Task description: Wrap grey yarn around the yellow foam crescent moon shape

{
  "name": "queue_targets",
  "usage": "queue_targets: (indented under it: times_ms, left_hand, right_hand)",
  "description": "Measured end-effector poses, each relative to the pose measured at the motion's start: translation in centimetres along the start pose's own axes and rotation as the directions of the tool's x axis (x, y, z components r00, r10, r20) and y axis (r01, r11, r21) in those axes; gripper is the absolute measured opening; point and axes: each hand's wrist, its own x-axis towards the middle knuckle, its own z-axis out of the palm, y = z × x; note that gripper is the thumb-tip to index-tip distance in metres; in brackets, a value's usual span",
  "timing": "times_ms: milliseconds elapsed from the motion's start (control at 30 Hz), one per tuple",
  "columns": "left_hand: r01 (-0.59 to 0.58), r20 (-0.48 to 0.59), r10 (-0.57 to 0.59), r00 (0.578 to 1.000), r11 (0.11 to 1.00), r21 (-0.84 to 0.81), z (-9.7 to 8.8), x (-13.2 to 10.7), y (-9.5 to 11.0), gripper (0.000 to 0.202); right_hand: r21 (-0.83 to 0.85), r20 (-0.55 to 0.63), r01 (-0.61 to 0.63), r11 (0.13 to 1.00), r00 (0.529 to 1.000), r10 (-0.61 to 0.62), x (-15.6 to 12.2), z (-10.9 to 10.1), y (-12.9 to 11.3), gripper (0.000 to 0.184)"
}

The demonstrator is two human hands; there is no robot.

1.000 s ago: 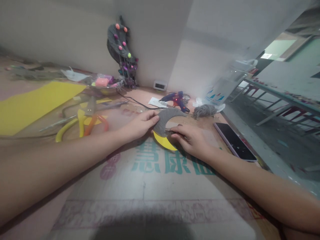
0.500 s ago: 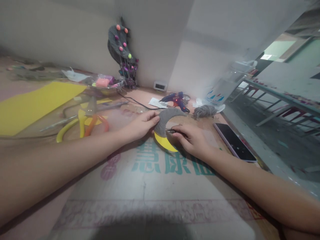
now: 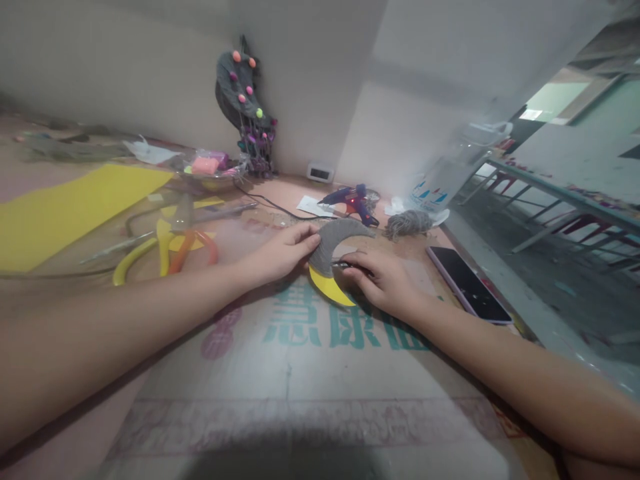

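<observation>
A crescent-shaped piece (image 3: 332,248) lies on the cardboard sheet (image 3: 280,373) in front of me. Its upper part is wrapped in grey yarn and its lower tip is bare yellow. My left hand (image 3: 280,252) pinches the crescent's outer edge with its fingers closed on it. My right hand (image 3: 384,280) rests at the inner edge, fingers pinched on a thin grey strand of yarn that runs to the crescent.
A blue glue gun (image 3: 350,197) and a loose bundle of grey yarn (image 3: 407,223) lie behind the crescent. A phone (image 3: 467,283) sits to the right near the table edge. Yellow and orange pliers (image 3: 165,248), a yellow foam sheet (image 3: 65,210) and a dark decorated ornament (image 3: 243,100) are at left.
The crescent has turned slightly between my hands, and my right fingers have shifted a little along its inner edge. Both arms stay in place.
</observation>
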Motion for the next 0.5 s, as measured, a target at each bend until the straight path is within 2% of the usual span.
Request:
queue_targets:
  times_ms: [200, 333, 433, 500]
  left_hand:
    - [0.004, -0.032, -0.005, 0.999, 0.999, -0.051, 0.1, 0.1, -0.1, 0.017]
    - [0.005, -0.183, -0.018, 0.983, 0.997, -0.072, -0.1, 0.2, -0.3, 0.016]
    - [-0.015, -0.259, 0.001, 0.966, 0.999, -0.053, -0.4, 0.3, -0.3, 0.015]
    - [-0.017, -0.258, 0.009, 0.966, 0.999, -0.029, -0.4, 0.4, -0.2, 0.016]
  right_hand:
    - [0.018, -0.012, -0.047, 0.999, 0.999, 0.048, -0.1, 0.1, 0.0, 0.023]
    - [0.002, -0.038, -0.056, 0.998, 0.998, 0.056, 0.2, -0.3, 0.5, 0.023]
    - [0.034, -0.158, -0.056, 0.998, 0.986, 0.061, 0.8, -2.2, 0.2, 0.017]
    - [0.122, -0.33, -0.028, 0.992, 0.942, 0.067, 0.8, -4.2, -0.5, 0.012]
